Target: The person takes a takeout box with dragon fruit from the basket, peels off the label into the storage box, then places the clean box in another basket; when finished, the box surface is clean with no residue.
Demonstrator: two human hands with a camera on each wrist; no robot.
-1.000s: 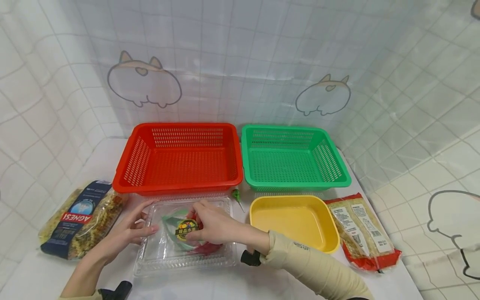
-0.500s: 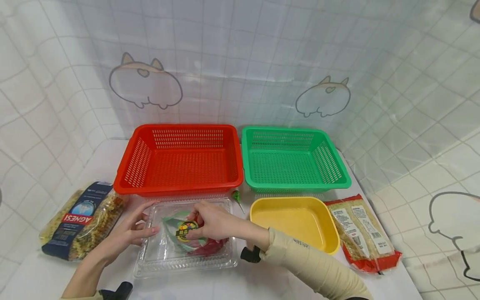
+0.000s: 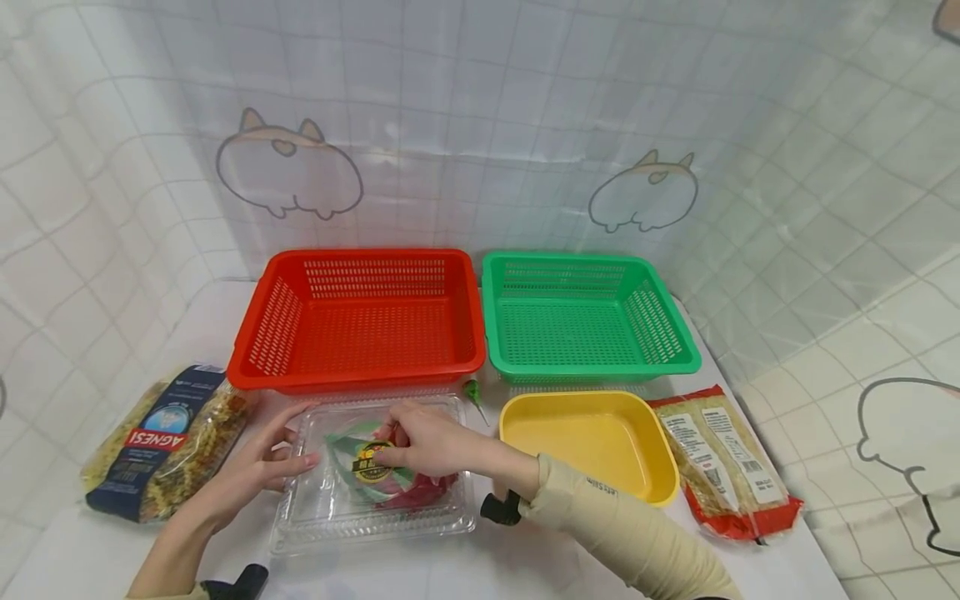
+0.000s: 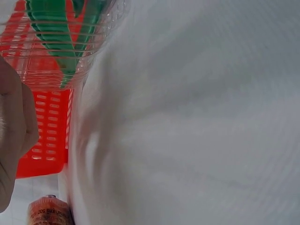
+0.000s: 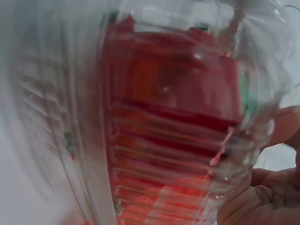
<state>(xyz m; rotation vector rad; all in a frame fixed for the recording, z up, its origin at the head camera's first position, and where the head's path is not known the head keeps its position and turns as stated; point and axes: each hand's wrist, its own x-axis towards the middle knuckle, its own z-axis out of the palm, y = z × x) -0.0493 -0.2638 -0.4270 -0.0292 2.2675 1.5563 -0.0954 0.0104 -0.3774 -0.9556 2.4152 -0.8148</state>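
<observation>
A clear plastic clamshell box [image 3: 330, 521] sits on the table in front of the red basket. Green and dark red pieces [image 3: 412, 497] show inside it through the plastic. On the lid is a round black-and-yellow sticker [image 3: 370, 468]. My left hand [image 3: 258, 462] holds the box's left edge, thumb on the lid, fingers along the side. Curled over the middle of the lid, my right hand [image 3: 431, 440] has thumb and forefinger pinching at the sticker's right edge. The right wrist view looks through the blurred plastic at the red contents [image 5: 173, 84].
Behind the box stand a red basket [image 3: 356, 379] and a green basket [image 3: 592, 368]. A yellow tub [image 3: 585, 450] and a bag of grain [image 3: 731, 467] lie to the right. At left is a pasta bag [image 3: 161, 446]. A small green chili pepper [image 3: 472, 392] lies between.
My right thumb has shifted slightly up along the sticker's right side, and the sticker's lettering shows differently. The left hand and the box stay nearly where they were.
</observation>
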